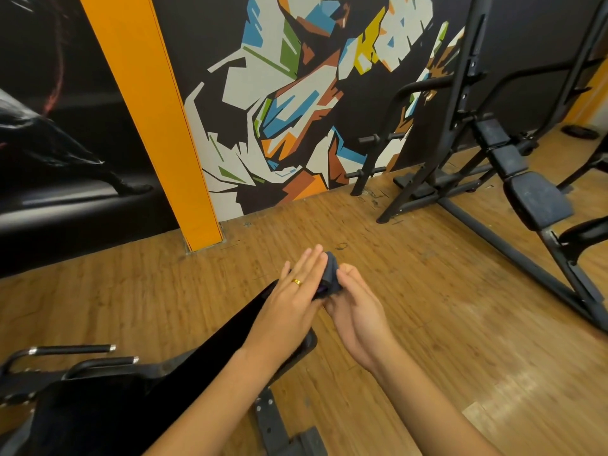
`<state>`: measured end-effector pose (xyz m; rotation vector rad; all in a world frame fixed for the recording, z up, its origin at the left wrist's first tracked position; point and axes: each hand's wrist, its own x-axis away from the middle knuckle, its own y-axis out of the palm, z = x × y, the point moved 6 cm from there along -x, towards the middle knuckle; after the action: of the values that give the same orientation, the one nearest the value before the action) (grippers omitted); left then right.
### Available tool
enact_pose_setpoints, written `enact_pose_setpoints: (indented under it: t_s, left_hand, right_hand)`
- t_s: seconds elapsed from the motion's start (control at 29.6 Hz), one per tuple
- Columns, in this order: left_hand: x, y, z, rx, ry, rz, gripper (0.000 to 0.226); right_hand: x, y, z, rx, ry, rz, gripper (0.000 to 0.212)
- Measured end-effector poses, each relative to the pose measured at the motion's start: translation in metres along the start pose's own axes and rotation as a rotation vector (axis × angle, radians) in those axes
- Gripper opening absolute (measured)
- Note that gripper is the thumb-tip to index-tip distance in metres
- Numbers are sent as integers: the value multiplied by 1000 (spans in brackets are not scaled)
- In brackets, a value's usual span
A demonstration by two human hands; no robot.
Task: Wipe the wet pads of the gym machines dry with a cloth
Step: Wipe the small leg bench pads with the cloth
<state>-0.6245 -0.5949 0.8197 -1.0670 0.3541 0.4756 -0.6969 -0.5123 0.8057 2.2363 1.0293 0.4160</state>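
Head view: the left hand (296,292) has its fingers (309,261) straight and together, pressed flat against a small dark cloth (330,274). The right hand (357,311) grips the cloth from the other side, thumb curled onto it. Both hands hover above the end of a black pad (227,332). A second machine (539,202) stands well apart on the right.

The bare left forearm (210,396) and right forearm (427,409) reach forward from the lower edge and meet near the middle. The left grip (291,302) shows its back, fingers straight and close together, a gold ring (297,282) on one finger, laid flat against a folded dark cloth (330,274). The right grip (357,311) faces it, palm turned inward, thumb against the cloth's side, its fingers tucked under, mostly hidden. Both wrists look straight.
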Motion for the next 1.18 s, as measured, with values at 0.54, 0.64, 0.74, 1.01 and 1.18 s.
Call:
enact_pose_setpoints:
  t_s: [0.54, 0.64, 0.74, 1.01, 1.18]
  left_hand:
    - [-48, 41, -19, -479, 170, -208, 111]
    - [-71, 58, -14, -509, 184, -245, 110]
    - [-99, 80, -7, -516, 202, -277, 107]
    - [-191, 153, 1, -499, 276, -316, 112]
    - [-284, 213, 0, -507, 360, -328, 112]
  right_hand:
    - [-5, -109, -81, 2128, -266, 149, 66]
    - [-10, -131, -95, 2150, -265, 203, 70]
    - [-18, -148, -111, 2158, -276, 269, 71]
    - [-59, -208, -173, 2160, -220, 381, 72]
    - [-116, -273, -223, 2166, -196, 461, 73]
